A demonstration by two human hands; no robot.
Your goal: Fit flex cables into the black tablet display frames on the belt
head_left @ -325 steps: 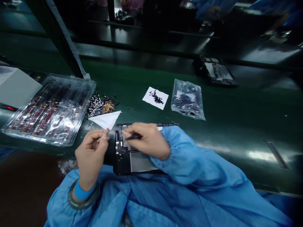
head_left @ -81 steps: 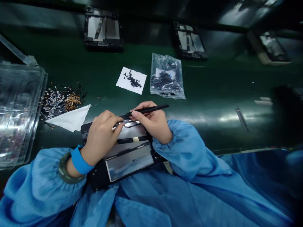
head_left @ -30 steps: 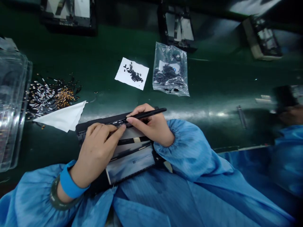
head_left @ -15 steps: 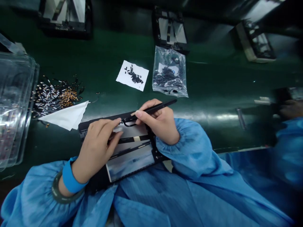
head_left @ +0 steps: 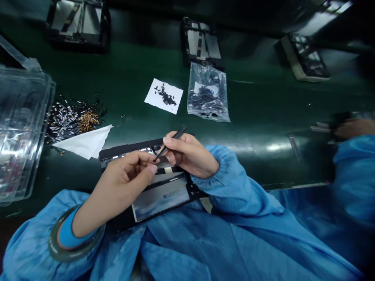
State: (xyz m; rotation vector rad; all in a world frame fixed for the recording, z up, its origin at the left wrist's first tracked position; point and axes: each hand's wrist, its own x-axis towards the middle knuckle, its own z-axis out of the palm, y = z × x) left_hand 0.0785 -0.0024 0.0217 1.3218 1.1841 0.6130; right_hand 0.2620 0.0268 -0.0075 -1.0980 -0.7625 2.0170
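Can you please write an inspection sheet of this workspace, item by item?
Surface: dark green bench top, glossy.
Job's things: opened tablet chassis at the bench edge; black tweezers in the right hand.
Clutter: white paper with black bits, clear parts bag, loose connector pile, white cloth, clear trays.
Fingers: left hand pinched by the tweezer tip.
Cables: nothing seen.
Surroundings: more chassis behind; another person's sleeve.

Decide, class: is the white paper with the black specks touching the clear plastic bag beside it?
Apart. The head view shows a strip of green belt between the white paper and the clear plastic bag.
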